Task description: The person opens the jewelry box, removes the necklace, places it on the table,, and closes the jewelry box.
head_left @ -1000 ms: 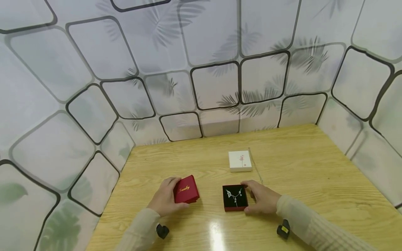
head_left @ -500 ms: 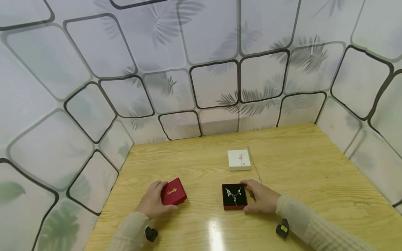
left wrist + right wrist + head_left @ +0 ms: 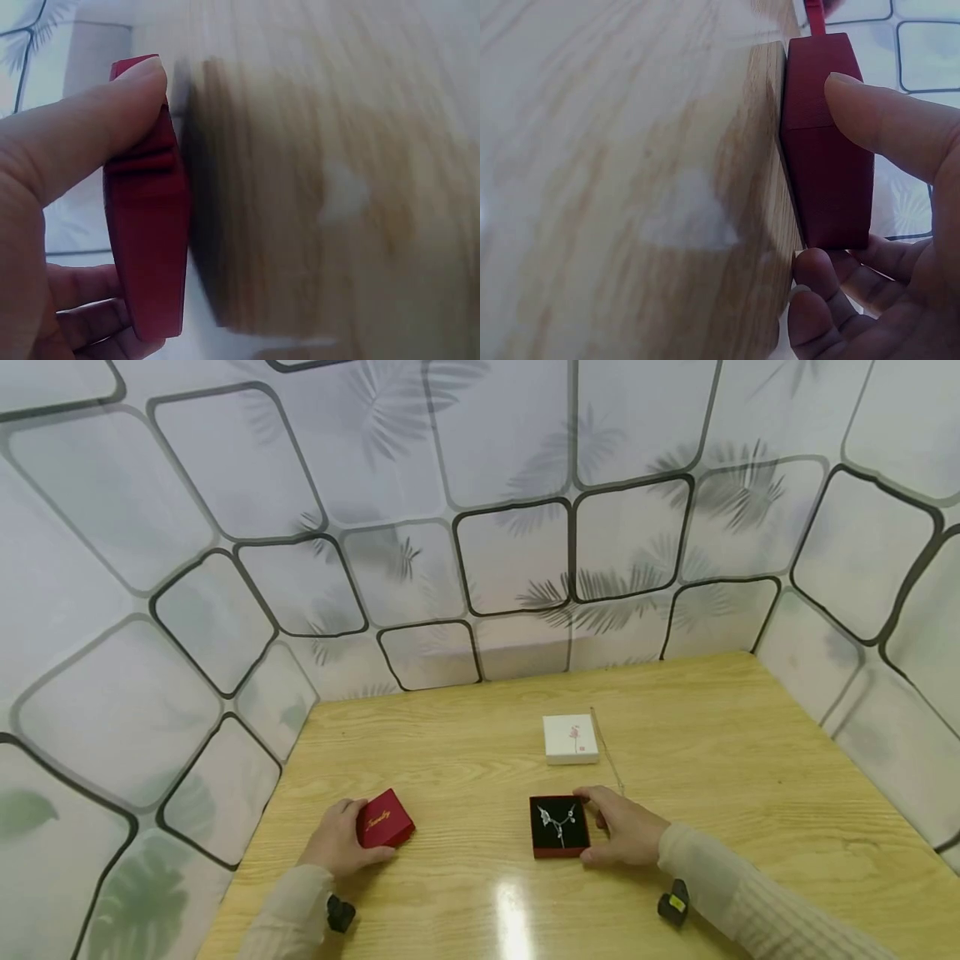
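My left hand (image 3: 335, 842) grips the red jewelry box lid (image 3: 386, 818), which has gold "Jewelry" lettering on top. In the left wrist view the thumb presses one edge of the lid and the other fingers curl at its opposite side. To the right, my right hand (image 3: 626, 828) holds the red jewelry box base (image 3: 558, 852) by its right side, thumb at the front corner and fingers at the back. A silver necklace (image 3: 558, 823) with a butterfly-like pendant lies on the black lining inside. In the right wrist view the base rests flat on the table.
Behind the open box sits a white box (image 3: 570, 735) with a pink flower print. Along its right side a thin chain (image 3: 608, 752) lies on the wooden table (image 3: 465, 752). Patterned curtains (image 3: 513, 560) enclose the table's back and sides.
My left hand has carried the red lid to the left, away from the open box. My right hand keeps its hold on the base in the same place.
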{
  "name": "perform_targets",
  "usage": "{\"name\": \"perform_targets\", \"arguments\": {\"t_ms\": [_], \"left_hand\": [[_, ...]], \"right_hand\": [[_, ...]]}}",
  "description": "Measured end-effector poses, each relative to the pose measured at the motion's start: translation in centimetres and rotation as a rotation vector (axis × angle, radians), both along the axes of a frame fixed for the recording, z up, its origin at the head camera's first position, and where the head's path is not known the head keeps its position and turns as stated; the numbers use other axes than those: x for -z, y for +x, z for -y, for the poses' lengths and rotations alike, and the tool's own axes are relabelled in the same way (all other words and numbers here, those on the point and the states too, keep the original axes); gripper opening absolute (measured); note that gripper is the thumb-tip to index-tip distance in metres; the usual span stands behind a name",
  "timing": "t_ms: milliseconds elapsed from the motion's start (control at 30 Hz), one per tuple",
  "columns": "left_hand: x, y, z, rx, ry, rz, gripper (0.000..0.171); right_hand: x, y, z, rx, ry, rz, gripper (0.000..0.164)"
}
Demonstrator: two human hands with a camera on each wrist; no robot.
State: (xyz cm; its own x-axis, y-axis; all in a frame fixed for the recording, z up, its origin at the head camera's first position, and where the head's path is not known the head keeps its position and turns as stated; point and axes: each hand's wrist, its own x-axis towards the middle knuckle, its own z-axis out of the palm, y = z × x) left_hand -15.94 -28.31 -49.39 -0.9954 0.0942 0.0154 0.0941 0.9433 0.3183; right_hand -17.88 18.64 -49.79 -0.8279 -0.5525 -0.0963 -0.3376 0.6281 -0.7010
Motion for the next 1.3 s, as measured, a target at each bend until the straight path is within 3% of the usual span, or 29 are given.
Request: {"name": "perform_targets", "arguments": {"t_ms": [333,733,1033,1300], "left_hand": [[0.8,-0.2,1.2,0.006,-0.005,-0.001,0.108],[-0.1,0.1,0.4,0.036,-0.022,-0.022,0.116],[-0.9,0.1,-1.9,0.102,-0.007,-0.111,0.112],[-2.4,0.0,-5.6,0.183,0.046,-0.103,0.111]], "right_hand": [[0.2,-0.1,0.0,-0.003,-0.010,0.006,0.093],[0.0,-0.1,0.0,-0.006,-0.010,-0.011,0.094],[0.4,-0.2,-0.1,-0.012,-0.012,0.003,0.094],[0.4,-0.2,-0.1,-0.007,-0.011,0.005,0.094]]}}
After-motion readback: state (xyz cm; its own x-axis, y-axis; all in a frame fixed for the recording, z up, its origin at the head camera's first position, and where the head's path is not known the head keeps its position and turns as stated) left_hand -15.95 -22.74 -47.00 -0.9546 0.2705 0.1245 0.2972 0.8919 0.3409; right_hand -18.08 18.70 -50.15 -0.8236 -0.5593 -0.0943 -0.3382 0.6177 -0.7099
